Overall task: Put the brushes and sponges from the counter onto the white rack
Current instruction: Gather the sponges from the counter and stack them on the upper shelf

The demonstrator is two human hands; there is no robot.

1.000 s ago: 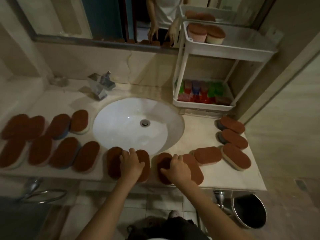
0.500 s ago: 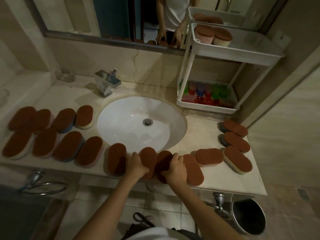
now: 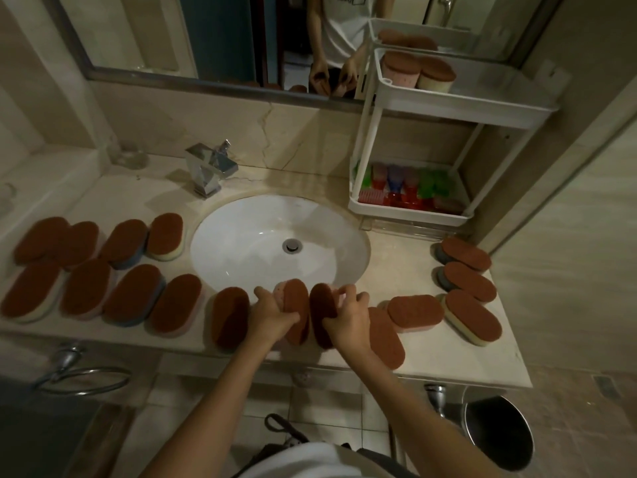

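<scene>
Sponges on the bench, left of the sink (image 3: 241,243): eight, brown scouring face up, in two rows of four between the left edge and the basin; back row (image 3: 165,236), front row (image 3: 131,293)
Sponges at the front edge: one lying flat (image 3: 229,320) just left of the left hand; one flat (image 3: 386,336) just right of the right hand, partly under another (image 3: 415,312) that overlaps it
Sponges near the right edge: three, (image 3: 465,253), (image 3: 468,281) and (image 3: 472,315), set one behind another toward the back corner
Sponges in hand: two, both tipped on edge at the front rim of the basin, brown faces turned toward each other (close, whether they touch I cannot tell)
Left hand (image 3: 272,313): fingers curled and clamped on a pink-bodied sponge (image 3: 296,305); thumb over its near side
Right hand (image 3: 348,317): fingers bent and closed on a dark-faced sponge (image 3: 322,310); fingertips spread over its far side
White rack (image 3: 406,215): stands at the back right corner of the bench; two tiers
Top tier: two sponges, one pink-bodied (image 3: 401,69) and one pale yellow (image 3: 436,75), side by side at the left end
Bottom tier: coloured brushes (image 3: 406,188), red, blue and green; too crowded to count
Faucet (image 3: 210,169): one, chrome, behind the basin at the back edge
</scene>
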